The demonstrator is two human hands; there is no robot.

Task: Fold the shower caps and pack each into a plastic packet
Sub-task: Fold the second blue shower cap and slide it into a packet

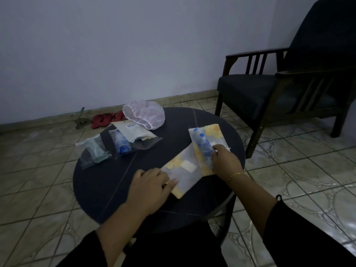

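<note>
**Camera setup: single head view**

One camera only, worn on the person's head; no second view to overlap with. It looks forward and steeply down from just above a round dark table point(107, 189), which fills the centre of the picture. Both forearms enter from the bottom edge, so the table sits close. Wide-angle lens: the wall point(115, 45) ahead, the tiled floor point(289, 170) around the table and an armchair point(269, 89) at upper right all fit in. Lighting dim.
</note>
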